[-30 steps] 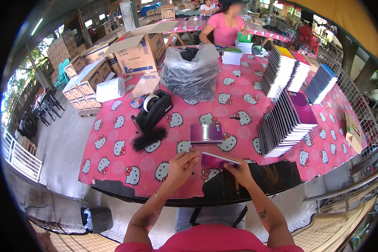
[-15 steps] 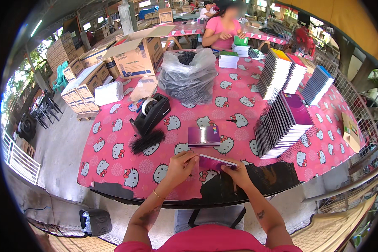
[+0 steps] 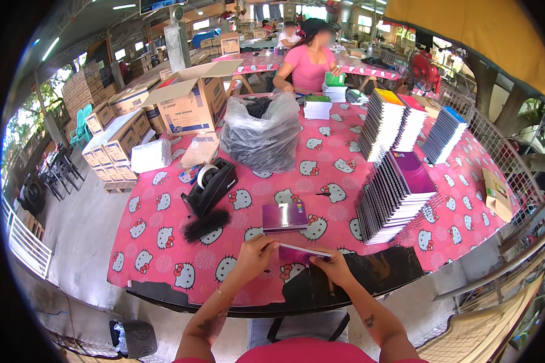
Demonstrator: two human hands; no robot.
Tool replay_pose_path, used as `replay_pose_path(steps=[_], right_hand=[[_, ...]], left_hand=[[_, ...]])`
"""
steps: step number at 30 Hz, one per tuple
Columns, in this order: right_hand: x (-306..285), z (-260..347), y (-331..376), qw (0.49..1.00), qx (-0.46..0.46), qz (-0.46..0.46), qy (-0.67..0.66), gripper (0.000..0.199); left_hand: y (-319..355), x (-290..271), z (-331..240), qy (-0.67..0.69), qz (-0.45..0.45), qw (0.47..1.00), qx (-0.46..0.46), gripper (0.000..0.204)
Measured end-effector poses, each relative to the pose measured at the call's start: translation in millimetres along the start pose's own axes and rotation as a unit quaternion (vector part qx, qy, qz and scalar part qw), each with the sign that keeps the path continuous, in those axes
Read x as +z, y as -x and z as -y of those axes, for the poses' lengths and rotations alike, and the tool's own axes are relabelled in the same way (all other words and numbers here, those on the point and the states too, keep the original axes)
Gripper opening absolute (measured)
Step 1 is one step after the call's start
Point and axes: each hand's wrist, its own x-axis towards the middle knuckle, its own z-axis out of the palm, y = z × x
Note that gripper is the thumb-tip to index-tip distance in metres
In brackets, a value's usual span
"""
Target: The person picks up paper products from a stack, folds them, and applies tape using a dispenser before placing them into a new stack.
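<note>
A thin purple notebook [image 3: 293, 255] is tilted above the table's near edge, its pale page edge facing up. My right hand [image 3: 333, 267] grips its right end, thumb on the cover. My left hand [image 3: 254, 257] is closed in a pinch at the notebook's left corner; whatever sits between those fingertips is too small to make out. Just beyond lies a small stack of purple notebooks [image 3: 284, 218]. To the left, a pile of black plastic binding coils [image 3: 206, 226] rests beside a black tape dispenser [image 3: 209, 187].
A tall stack of spiral-bound purple notebooks [image 3: 396, 199] stands at right, with yellow-, red- and blue-covered stacks behind. A clear bag of black coils [image 3: 260, 136] and an open carton [image 3: 194, 100] occupy the back left. Across the table, a co-worker [image 3: 309, 63] in pink handles green-covered notebooks [image 3: 334, 85].
The view has shifted, so the table sits lower in it. The co-worker's one arm has reached out sideways toward the table. My hands keep nearly the same hold at the notebook.
</note>
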Motion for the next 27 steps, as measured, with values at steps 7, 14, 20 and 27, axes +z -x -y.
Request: replay_pose_path(steps=[7,14,20,27], right_hand=[[-1,0,0,1.000,-0.003,0.004,0.003,0.030],[2,0,-1,0.999,-0.036,0.018,0.009,0.028],[8,10,6,0.999,-0.036,-0.029,0.024,0.026],[28,31,17,0.993,-0.026,-0.116,-0.023,0.027]], left_hand=[[-13,-7,5,-0.091,0.084,0.986,0.109,0.020],[-20,-14,12,-0.148,0.117,0.970,0.152,0.025],[-22,-6,-10,-0.235,0.133,0.956,0.118,0.051],[50,43,-25,-0.296,0.058,0.944,0.133,0.083]])
